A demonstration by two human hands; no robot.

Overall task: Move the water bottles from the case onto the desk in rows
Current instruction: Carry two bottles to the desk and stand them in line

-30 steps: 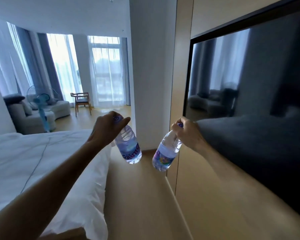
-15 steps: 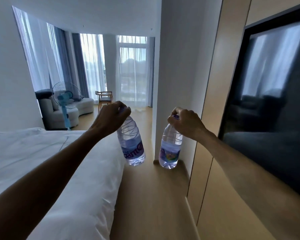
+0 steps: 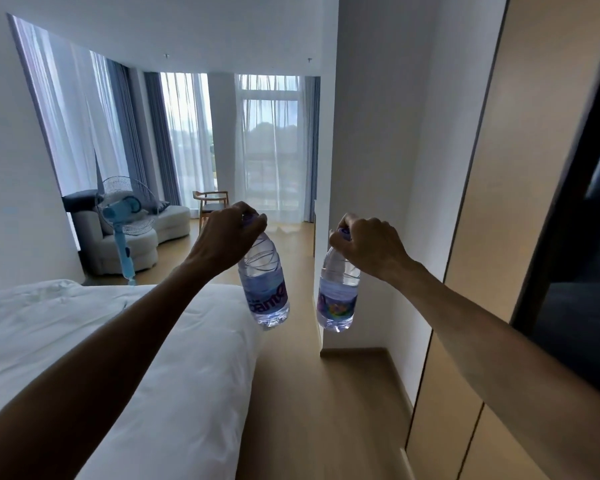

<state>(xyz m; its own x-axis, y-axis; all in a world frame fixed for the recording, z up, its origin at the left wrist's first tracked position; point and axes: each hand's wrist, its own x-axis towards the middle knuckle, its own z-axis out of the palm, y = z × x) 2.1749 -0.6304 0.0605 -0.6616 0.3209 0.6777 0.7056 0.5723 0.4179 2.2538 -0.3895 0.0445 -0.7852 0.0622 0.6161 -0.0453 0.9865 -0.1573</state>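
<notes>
Two clear water bottles with purple-blue labels hang in front of me, each held by its cap. My left hand (image 3: 227,239) grips the top of the left water bottle (image 3: 265,287), which tilts slightly. My right hand (image 3: 369,249) grips the top of the right water bottle (image 3: 336,299), which hangs nearly upright. Both bottles are in the air above the wooden floor (image 3: 326,410), a hand's width apart. Neither the case nor the desk is in view.
A white bed (image 3: 101,341) fills the left. On the right stands a wood-panelled wall (image 3: 482,237) with a dark screen (image 3: 586,271), and a white wall corner (image 3: 361,133) juts out ahead. Farther off are a blue fan (image 3: 123,216), a sofa (image 3: 146,233) and a chair (image 3: 210,200).
My view has turned left and forward along the aisle; the dark screen has slid to the right edge. Both bottles have swung from slanted to nearly upright in my hands.
</notes>
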